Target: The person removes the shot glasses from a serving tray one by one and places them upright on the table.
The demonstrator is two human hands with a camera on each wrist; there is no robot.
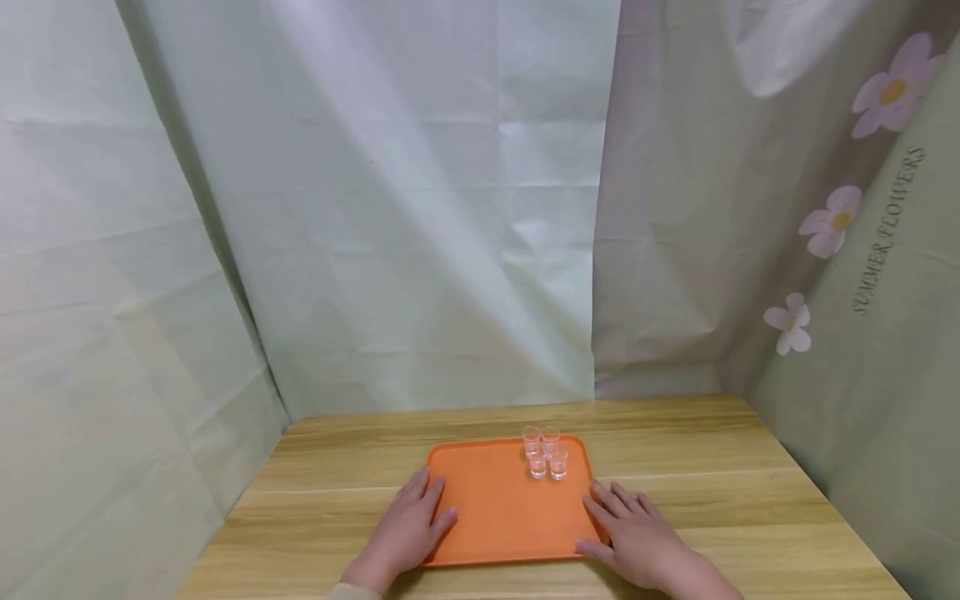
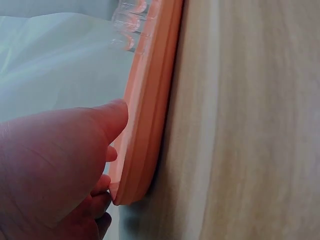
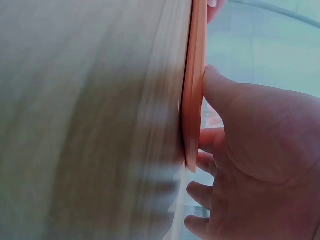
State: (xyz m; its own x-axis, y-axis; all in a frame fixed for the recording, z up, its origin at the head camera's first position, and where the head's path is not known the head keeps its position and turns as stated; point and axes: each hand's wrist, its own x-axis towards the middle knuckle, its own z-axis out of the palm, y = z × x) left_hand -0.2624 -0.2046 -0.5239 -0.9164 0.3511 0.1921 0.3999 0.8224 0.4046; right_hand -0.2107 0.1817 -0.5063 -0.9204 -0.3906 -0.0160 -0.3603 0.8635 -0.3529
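An orange tray [image 1: 502, 508] lies on the wooden table, with several small clear cups [image 1: 558, 465] grouped at its far right corner. At the tray's left side, my left hand [image 1: 408, 525] touches the rim with its fingers extended and the thumb over the tray floor. In the left wrist view its thumb [image 2: 117, 115] lies against the rim. My right hand [image 1: 633, 529] rests at the right side. Its thumb [image 3: 215, 82] and nearest fingers touch the rim in the right wrist view, while the outer fingers spread past the tray.
The wood-grain table [image 1: 337, 467] reaches back to a pale green cloth [image 1: 420, 250]. Similar cloth [image 1: 90, 333] hangs at the left, and another cloth [image 1: 885, 400] with printed flowers and lettering stands at the right.
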